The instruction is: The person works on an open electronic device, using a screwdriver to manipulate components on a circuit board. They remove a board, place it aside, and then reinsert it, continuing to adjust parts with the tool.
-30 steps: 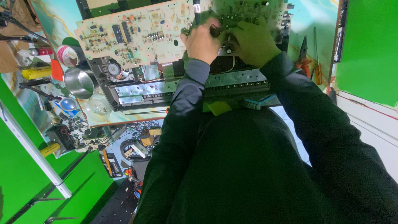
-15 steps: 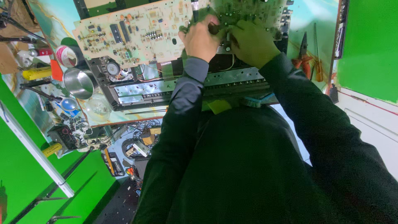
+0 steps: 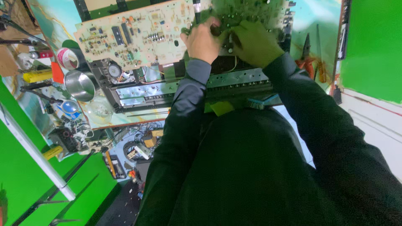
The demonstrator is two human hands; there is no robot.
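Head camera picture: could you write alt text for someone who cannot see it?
Seen from above, a person in dark sleeves presses the left hand and right hand onto a green circuit board over an opened metal chassis. A second, pale circuit board lies to the left, near a steel cup and a tape roll; pliers lie to the right.

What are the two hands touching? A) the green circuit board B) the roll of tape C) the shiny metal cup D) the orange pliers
A: both the left hand and the right hand rest on the green circuit board, while the metal cup, the pliers and the tape roll lie off to the sides, untouched.
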